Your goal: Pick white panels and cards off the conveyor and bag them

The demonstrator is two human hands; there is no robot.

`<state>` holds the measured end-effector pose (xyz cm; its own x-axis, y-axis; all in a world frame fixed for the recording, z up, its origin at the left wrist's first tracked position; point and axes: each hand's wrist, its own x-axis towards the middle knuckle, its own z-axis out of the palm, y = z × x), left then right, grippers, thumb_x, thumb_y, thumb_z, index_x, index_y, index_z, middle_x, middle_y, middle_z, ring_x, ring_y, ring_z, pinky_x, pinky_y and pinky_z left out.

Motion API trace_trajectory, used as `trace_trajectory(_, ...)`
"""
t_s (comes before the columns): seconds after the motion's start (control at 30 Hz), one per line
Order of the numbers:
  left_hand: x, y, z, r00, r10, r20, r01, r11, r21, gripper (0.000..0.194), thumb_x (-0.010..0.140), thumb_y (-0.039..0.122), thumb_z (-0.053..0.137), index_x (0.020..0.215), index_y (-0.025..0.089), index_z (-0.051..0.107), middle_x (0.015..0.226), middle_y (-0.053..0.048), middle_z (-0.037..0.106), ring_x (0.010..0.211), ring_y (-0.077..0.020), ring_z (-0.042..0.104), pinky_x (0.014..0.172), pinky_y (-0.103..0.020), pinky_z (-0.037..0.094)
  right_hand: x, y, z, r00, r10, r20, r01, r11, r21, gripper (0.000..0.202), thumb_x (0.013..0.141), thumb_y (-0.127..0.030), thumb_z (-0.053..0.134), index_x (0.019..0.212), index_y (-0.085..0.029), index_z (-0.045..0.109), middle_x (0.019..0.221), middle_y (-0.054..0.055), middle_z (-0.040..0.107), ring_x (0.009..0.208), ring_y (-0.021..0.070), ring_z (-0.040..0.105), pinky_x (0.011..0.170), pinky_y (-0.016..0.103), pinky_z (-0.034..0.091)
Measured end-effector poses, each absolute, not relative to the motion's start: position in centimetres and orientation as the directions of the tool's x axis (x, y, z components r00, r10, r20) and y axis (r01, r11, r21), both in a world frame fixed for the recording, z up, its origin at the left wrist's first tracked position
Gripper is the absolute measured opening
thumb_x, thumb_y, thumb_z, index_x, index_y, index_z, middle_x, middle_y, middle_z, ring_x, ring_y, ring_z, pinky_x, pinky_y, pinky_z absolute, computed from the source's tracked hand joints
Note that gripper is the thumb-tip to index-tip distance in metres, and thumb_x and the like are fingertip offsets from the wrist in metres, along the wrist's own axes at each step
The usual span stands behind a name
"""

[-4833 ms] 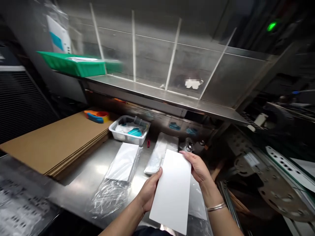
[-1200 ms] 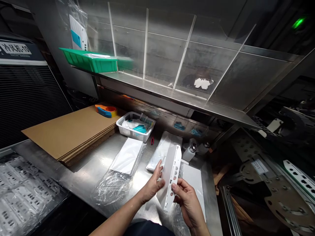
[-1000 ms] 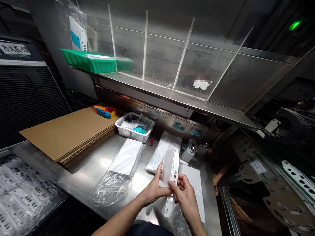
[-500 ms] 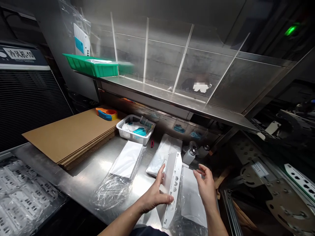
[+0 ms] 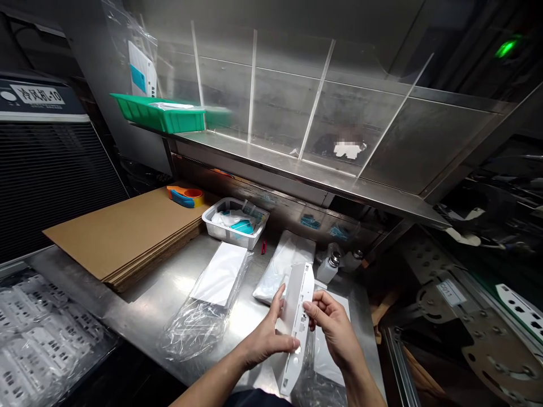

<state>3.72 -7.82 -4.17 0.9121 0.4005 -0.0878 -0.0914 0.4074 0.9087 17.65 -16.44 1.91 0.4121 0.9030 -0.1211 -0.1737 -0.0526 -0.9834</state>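
A white plastic housing [image 5: 305,287] with a row of port cut-outs along its narrow side stands tilted between my hands. My left hand [image 5: 267,338] grips it from the left, thumb on the slotted side and fingers against the broad face. From the right, my right hand [image 5: 328,316] pinches the same slotted side, its thumb above the cut-outs and its other fingers curled at the edge. A bagged white panel [image 5: 335,345] lies partly hidden beneath my right hand. Behind the housing rests a white plastic-wrapped pack [image 5: 286,257].
Left on the steel bench are a bagged white panel [image 5: 220,274], a cardboard stack [image 5: 127,232] with a tape dispenser [image 5: 185,196], and a white bin [image 5: 233,223]. Pump bottles [image 5: 328,268] stand at the back right. A shelf edge [image 5: 271,164] overhangs, carrying a green tray [image 5: 169,117].
My right hand has moved left from beside the housing and closed on its slotted side. My left hand keeps its hold, and the housing has barely moved.
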Motion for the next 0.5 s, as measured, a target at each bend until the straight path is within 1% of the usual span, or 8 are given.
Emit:
trace_trajectory(0.07,4.1,-8.0,-4.2,0.883,0.463,-0.079,-0.102,0.353,0.93,0.11,0.069,0.036,0.068,0.141,0.028,-0.016,0.139,-0.013,0.03,0.116,-0.0267,0.044,0.091,-0.038,0.042,17.6,-16.3,1.7,0.43,0.895,-0.12,-0.166,-0.053,-0.985,0.025,0.071,-0.039,0.07,0.077,-0.017,0.061,0.065,-0.001,0.057,0.053,0.0099,0.044,0.052,0.023,0.035)
trace_trajectory(0.13,4.5,-8.2,-4.2,0.849,0.525,-0.068,-0.094,0.277,0.956,0.109,0.069,0.04,0.069,0.142,0.025,-0.01,0.139,-0.013,0.032,0.121,-0.0283,0.04,0.099,-0.04,0.035,17.6,-16.0,1.5,0.473,0.872,-0.125,-0.128,-0.072,-0.989,0.027,0.072,-0.041,0.068,0.071,-0.017,0.059,0.059,-0.003,0.054,0.049,0.0085,0.041,0.049,0.022,0.032)
trace_trajectory(0.23,4.8,-8.2,-4.0,0.833,0.55,-0.063,-0.05,0.188,0.981,0.11,0.063,0.035,0.074,0.143,0.024,0.0,0.139,-0.013,0.032,0.124,-0.0309,0.036,0.103,-0.041,0.03,17.4,-15.5,1.5,0.53,0.84,-0.114,-0.057,-0.099,-0.993,0.033,0.076,-0.046,0.062,0.063,-0.016,0.056,0.051,-0.005,0.046,0.045,0.0076,0.037,0.044,0.021,0.028)
trace_trajectory(0.3,4.8,-8.1,-3.6,0.831,0.554,-0.047,-0.063,0.177,0.982,0.105,0.065,0.032,0.073,0.143,0.025,0.002,0.138,-0.013,0.033,0.124,-0.0294,0.037,0.103,-0.041,0.031,17.2,-15.3,2.0,0.508,0.857,-0.091,-0.02,-0.093,-0.995,0.031,0.076,-0.044,0.062,0.065,-0.016,0.058,0.053,-0.004,0.048,0.048,0.0089,0.041,0.046,0.021,0.031)
trace_trajectory(0.33,4.8,-8.1,-3.4,0.831,0.554,-0.042,-0.073,0.184,0.98,0.103,0.066,0.03,0.072,0.142,0.026,0.002,0.138,-0.012,0.033,0.123,-0.0284,0.038,0.102,-0.04,0.032,17.0,-15.3,2.3,0.479,0.874,-0.082,-0.024,-0.081,-0.996,0.027,0.075,-0.042,0.064,0.07,-0.016,0.06,0.057,-0.003,0.052,0.052,0.0103,0.046,0.049,0.021,0.035)
trace_trajectory(0.4,4.7,-8.1,-3.0,0.831,0.556,-0.038,-0.087,0.196,0.977,0.102,0.068,0.026,0.07,0.142,0.027,0.001,0.138,-0.012,0.032,0.122,-0.0272,0.039,0.1,-0.038,0.035,16.7,-15.3,2.9,0.405,0.911,-0.074,-0.07,-0.05,-0.996,0.023,0.073,-0.036,0.067,0.086,-0.018,0.063,0.073,0.0,0.061,0.066,0.0149,0.055,0.062,0.024,0.044)
trace_trajectory(0.47,4.5,-8.0,-3.0,0.835,0.549,-0.035,-0.085,0.192,0.978,0.103,0.068,0.023,0.069,0.142,0.029,-0.002,0.138,-0.011,0.032,0.121,-0.0266,0.041,0.097,-0.037,0.038,16.4,-15.4,3.4,0.347,0.936,-0.067,-0.127,-0.024,-0.992,0.032,0.071,-0.032,0.069,0.099,-0.02,0.062,0.089,0.002,0.065,0.081,0.0198,0.059,0.077,0.031,0.046)
trace_trajectory(0.5,4.5,-8.0,-3.1,0.838,0.545,-0.024,-0.088,0.179,0.98,0.103,0.068,0.022,0.068,0.141,0.029,-0.004,0.138,-0.011,0.033,0.12,-0.0262,0.043,0.096,-0.037,0.039,16.3,-15.5,3.6,0.331,0.942,-0.063,-0.14,-0.017,-0.99,0.034,0.07,-0.031,0.069,0.102,-0.021,0.061,0.093,0.003,0.065,0.086,0.0216,0.059,0.081,0.033,0.045)
